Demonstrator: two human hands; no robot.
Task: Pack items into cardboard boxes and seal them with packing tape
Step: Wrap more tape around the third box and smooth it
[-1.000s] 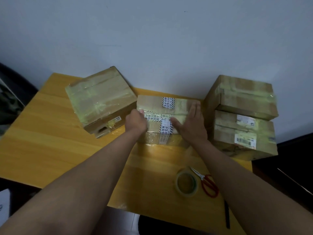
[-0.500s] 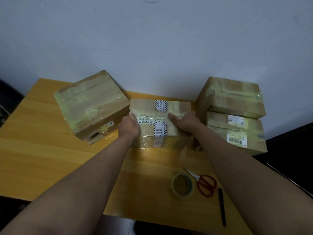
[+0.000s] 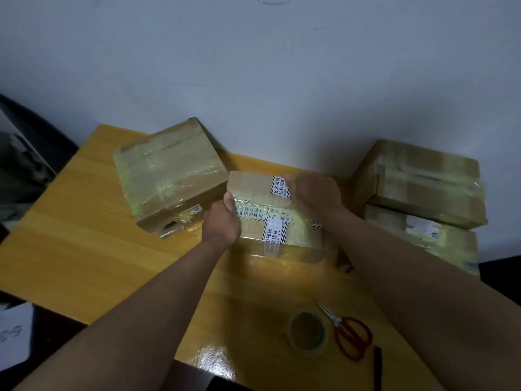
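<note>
On the desk (image 3: 84, 249) at twelve o'clock, both hands, left hand (image 3: 222, 221) and right hand (image 3: 315, 196), are gripping with curled fingers the taped box (image 3: 253, 190) that is carrying white labels (image 3: 277, 187) with Chinese characters too small to read.

Both hands are on the middle box (image 3: 253, 184), the taped one with printed labels on top. Left hand (image 3: 222, 221) grips its left edge, thumb up on the lid; right hand (image 3: 315, 196) is curled over the far right part, a bit blurry. Another taped box (image 3: 169, 176) sits just left of it, and two more are stacked (image 3: 423, 187) on the right. On the near side of the yellow table (image 3: 84, 235) there's a tape roll (image 3: 307, 331), red scissors (image 3: 352, 337) and a black pen (image 3: 377, 368).
</note>
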